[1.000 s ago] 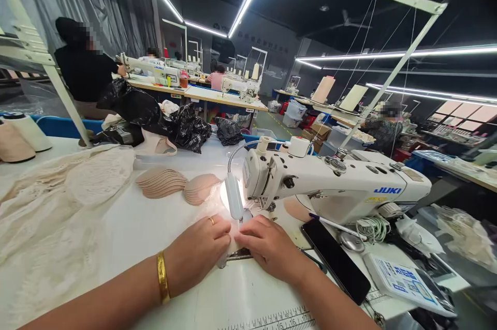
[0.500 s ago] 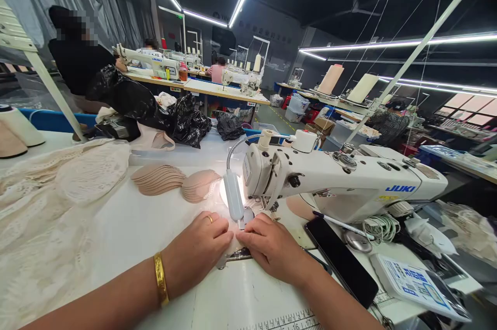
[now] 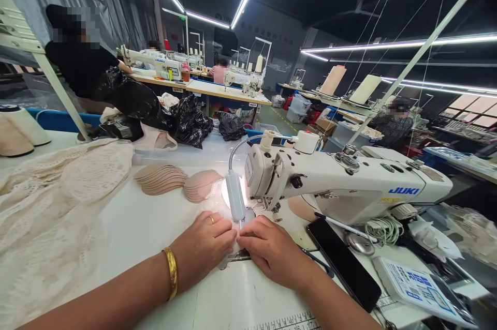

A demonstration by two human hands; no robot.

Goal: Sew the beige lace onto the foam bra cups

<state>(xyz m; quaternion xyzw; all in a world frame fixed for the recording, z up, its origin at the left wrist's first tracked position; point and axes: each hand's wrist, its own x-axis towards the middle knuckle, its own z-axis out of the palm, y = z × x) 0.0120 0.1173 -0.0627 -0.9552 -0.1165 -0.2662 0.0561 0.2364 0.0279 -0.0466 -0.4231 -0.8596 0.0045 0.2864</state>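
My left hand [image 3: 202,248], with a ring and a gold bracelet, is closed on the edge of pale sheer lace fabric [image 3: 214,199] in front of the sewing machine [image 3: 334,175]. Close beside it, my right hand [image 3: 274,251] pinches the same fabric, thumb and index finger together. Both sets of fingertips nearly meet just before the needle area, which the lamp [image 3: 235,196] partly hides. The fabric between the fingers is mostly covered. Behind my left hand lie beige moulded cups [image 3: 202,185] and a fanned stack of beige cups [image 3: 160,180].
Cream lace [image 3: 73,185] spreads over the left of the table. At the right lie a black phone [image 3: 344,263], a pen [image 3: 344,227], coiled cord [image 3: 384,230] and a white-blue box [image 3: 421,288]. Thread cones [image 3: 19,131] stand at left. A person [image 3: 81,66] sits beyond.
The view has shifted slightly. Both hands stay together at the fabric before the needle; the left wrist has turned or moved slightly toward the right.
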